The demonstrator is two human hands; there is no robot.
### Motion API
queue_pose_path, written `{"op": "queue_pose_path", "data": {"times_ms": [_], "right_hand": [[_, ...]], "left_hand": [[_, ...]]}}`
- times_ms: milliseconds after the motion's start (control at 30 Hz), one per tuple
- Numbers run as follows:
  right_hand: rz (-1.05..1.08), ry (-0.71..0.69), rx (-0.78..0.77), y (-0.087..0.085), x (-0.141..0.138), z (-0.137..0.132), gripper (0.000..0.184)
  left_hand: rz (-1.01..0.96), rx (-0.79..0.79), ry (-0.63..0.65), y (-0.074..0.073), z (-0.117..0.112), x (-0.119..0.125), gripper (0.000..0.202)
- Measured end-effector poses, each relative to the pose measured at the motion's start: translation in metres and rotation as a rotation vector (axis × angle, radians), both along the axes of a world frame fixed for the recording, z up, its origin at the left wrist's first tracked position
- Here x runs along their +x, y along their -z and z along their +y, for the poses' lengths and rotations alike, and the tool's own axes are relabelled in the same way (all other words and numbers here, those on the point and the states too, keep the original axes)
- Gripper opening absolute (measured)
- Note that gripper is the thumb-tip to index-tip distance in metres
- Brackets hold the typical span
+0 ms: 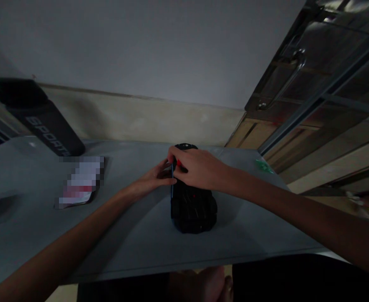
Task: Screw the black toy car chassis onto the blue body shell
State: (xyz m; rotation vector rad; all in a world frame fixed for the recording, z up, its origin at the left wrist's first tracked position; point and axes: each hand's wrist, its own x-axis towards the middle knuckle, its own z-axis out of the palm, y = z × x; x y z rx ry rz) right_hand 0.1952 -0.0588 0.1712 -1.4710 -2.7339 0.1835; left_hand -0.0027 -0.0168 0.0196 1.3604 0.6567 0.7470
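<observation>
Stretching lengthwise toward the wall (140, 50): black object (193, 207).

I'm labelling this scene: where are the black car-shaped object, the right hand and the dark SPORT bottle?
Black car-shaped object (193, 209): head view, its near end.
Right hand (200, 168): head view, its back.
Dark SPORT bottle (50, 126): head view, body beside the lettering.

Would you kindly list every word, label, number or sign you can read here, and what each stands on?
"SPORT": on the dark bottle; a smaller mark after it is too blurred to read.
Flat item beside it: pixelated, so nothing is readable.
Black object under the hands: no readable text.
</observation>
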Motion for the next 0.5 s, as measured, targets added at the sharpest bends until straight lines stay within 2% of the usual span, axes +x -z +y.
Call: {"op": "queue_pose_path", "data": {"times_ms": [100,300,433,500], "right_hand": [[-0.008,-0.026,0.000,-0.002,-0.001,-0.001,0.035],[0.010,0.096,0.059,0.003,-0.005,0.001,0.024],[0.049,0.153,0.057,0.007,0.002,0.002,0.031],[0.126,0.146,0.029,0.011,0.009,0.003,0.025]], "left_hand": [[-0.007,-0.005,-0.006,0.000,-0.001,0.001,0.099],[0.013,-0.013,-0.044,0.003,-0.001,0.000,0.103],[0.046,-0.026,-0.045,0.002,-0.001,-0.002,0.111],[0.051,-0.035,-0.041,0.001,-0.002,-0.002,0.116]]}}
